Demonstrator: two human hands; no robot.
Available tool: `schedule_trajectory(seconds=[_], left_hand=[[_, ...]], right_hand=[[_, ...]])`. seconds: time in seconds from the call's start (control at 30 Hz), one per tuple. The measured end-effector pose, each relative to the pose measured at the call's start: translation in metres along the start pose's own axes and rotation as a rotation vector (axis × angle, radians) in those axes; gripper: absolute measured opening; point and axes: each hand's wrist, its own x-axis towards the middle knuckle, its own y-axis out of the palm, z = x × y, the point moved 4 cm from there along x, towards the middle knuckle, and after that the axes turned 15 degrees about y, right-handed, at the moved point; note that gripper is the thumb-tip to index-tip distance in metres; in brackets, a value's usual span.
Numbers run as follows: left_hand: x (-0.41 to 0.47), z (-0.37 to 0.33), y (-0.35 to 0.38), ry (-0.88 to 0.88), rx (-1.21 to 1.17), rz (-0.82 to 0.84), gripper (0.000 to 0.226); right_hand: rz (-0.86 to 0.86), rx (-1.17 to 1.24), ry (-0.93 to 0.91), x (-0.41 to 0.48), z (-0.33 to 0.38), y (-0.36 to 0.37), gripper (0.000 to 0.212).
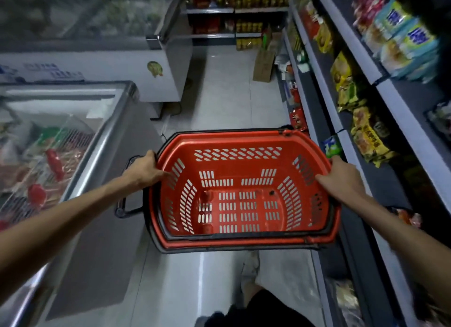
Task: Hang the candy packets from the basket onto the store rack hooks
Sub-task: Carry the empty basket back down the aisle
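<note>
Fig.: store aisle seen from your head cam, looking down. Largest items first. At your left stood a glass-topped chest freezer [80,141] w/ wire baskets and red-wrapped goods visible under the lid; a second, white freezer [136,65] stood beyond it. At your right ran tiered shelving [380,121], its grey edges slanting toward the far end, stocked w/ yellow snack packs [366,136] on a mid tier and pale blue packs [402,41] higher up; both were blurred, so labels couldn't be read. The tiled floor [227,89] lay between, w/ a cardboard box [263,64] standing near the shelf base further down the aisle.

Centre: the red basket [170,238], held above the floor at approx. mid-frame, open side up toward you. Its slotted bottom and walls showed bare; no packets were seen inside. Black handles [127,210] lay folded down round the rim, one loop sticking out on the left side.

Your left hand [142,171] was closed over the basket's left rim, thumb inside against the slotted wall, fingers curled under the outer edge. Your right hand [341,177] gripped the right rim the same way, thumb lying inside along the wall. Both forearms reached in from the lower corners.
</note>
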Motion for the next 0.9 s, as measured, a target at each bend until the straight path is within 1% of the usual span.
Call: schedule_trajectory(seconds=[0.17,0.37,0.5,0.57,0.63,0.77,0.9], left_hand=[[0.103,-0.032,-0.043,-0.008,0.090,-0.017,0.061],[0.224,-0.044,-0.072,-0.004,0.059,-0.040,0.054],[0.317,-0.030,-0.072,-0.021,-0.019,-0.013,0.062],[0.367,-0.021,-0.070,-0.024,-0.040,0.001,0.059],[0.414,-0.013,-0.068,-0.026,-0.058,0.021,0.057],[0.498,-0.004,-0.058,-0.027,-0.111,0.067,0.060],[0.570,0.006,-0.040,-0.065,-0.191,0.105,0.065]], right_hand=[[0.012,0.023,0.015,0.097,0.054,-0.013,0.030],[0.022,0.036,0.019,0.212,0.117,-0.014,0.033],[0.030,0.023,0.031,0.290,0.161,0.002,0.033],[0.046,0.026,0.052,0.327,0.181,0.013,0.033],[0.077,0.032,0.080,0.360,0.200,0.024,0.033],[0.134,0.050,0.124,0.426,0.234,0.049,0.039],[0.209,0.114,0.156,0.487,0.253,0.080,0.034]])
